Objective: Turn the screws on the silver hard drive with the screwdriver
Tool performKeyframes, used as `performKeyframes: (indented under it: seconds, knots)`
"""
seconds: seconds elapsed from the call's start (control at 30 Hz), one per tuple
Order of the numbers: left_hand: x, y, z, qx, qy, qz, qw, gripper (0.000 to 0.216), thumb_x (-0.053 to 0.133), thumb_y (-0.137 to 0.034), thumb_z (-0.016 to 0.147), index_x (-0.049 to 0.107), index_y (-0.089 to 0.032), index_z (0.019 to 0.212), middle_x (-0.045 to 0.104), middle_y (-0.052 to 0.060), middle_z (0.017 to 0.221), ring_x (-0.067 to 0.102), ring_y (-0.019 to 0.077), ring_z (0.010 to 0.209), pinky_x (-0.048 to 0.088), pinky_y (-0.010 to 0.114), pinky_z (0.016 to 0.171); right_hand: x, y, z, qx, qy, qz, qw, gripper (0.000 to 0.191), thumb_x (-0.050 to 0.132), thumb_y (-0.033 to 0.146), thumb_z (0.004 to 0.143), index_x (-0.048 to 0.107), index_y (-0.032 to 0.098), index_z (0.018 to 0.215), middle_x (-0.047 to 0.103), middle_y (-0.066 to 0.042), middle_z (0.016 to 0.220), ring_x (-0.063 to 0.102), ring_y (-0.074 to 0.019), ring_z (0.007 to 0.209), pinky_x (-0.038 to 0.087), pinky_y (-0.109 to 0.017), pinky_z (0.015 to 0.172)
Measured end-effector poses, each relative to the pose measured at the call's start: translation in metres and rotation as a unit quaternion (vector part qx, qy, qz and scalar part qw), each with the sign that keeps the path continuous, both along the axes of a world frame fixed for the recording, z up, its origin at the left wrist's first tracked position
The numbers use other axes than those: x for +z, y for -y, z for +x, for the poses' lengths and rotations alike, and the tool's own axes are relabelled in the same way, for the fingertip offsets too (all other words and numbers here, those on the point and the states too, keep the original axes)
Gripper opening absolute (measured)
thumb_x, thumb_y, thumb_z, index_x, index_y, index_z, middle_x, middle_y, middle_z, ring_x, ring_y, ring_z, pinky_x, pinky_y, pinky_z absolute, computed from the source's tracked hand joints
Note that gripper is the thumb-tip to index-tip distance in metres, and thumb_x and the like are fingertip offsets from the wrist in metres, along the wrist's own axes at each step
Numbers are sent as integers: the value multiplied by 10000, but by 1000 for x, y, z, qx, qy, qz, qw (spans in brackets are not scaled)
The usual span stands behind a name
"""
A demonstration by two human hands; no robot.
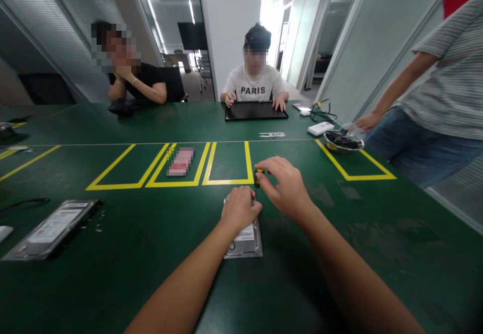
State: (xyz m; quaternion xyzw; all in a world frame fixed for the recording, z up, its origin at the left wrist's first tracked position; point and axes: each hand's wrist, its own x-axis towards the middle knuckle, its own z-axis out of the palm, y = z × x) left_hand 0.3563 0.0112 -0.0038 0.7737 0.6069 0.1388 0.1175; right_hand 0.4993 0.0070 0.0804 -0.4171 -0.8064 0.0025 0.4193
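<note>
A silver hard drive point(244, 246) with a white label lies flat on the green table in front of me. My left hand point(241, 207) covers its far half, fingers curled down over it and thumb at its right side. In my right hand point(282, 182), thumb and fingers pinch the short yellow-and-black handle of a screwdriver point(259, 177). The screwdriver stands roughly upright, its shaft pointing down at the drive's far right corner. My left fingers hide where the tip meets the drive.
Another hard drive point(56, 227) lies at left, small loose bits beside it. Yellow tape outlines point(228, 182) mark the table point(158, 294). A metal bowl point(344, 143) of dark items stands far right. Across sits a person with a black tray point(256, 111); two other people are nearby.
</note>
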Motion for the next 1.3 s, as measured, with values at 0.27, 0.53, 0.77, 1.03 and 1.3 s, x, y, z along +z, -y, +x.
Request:
performKeyframes:
  seconds: [0.27, 0.53, 0.77, 1.03, 1.3]
  knots:
    - [0, 0, 0, 5, -2, -5, 1000, 181, 558, -359, 832, 603, -218, 936, 654, 78, 932, 588, 267, 938, 431, 345, 771, -2, 0, -1, -1, -15, -4, 1000, 85, 594, 216, 878, 663, 189, 920, 626, -74, 900, 587, -209, 880, 490, -356, 800]
    - [-3, -1, 0, 1, -2, 11, 1000, 182, 556, -382, 834, 588, -216, 904, 658, 68, 910, 594, 263, 918, 427, 340, 749, 0, 0, -1, 3, 5, 13, 1000, 152, 552, 137, 858, 654, 167, 968, 681, -87, 944, 600, -223, 889, 472, -375, 829]
    - [-5, -2, 0, -2, 1, 15, 1000, 172, 557, -371, 826, 585, -224, 911, 656, 66, 909, 589, 264, 902, 417, 339, 726, -2, 0, -1, -1, -12, 9, 1000, 109, 604, 215, 873, 675, 171, 942, 627, -81, 893, 588, -212, 871, 487, -354, 790]
    - [-2, -1, 0, 2, -2, -2, 1000, 187, 562, -350, 825, 599, -220, 954, 654, 73, 942, 583, 264, 944, 417, 340, 775, -1, 0, 1, -3, 8, 18, 1000, 141, 556, 148, 866, 659, 160, 963, 684, -85, 935, 596, -223, 889, 471, -372, 824]
    - [-5, -2, -1, -1, 6, 10, 1000, 169, 564, -355, 817, 591, -223, 919, 649, 67, 913, 586, 267, 913, 421, 348, 752, -2, -1, -1, 1, -17, 15, 1000, 92, 593, 196, 869, 663, 185, 927, 638, -79, 911, 593, -217, 893, 490, -366, 804]
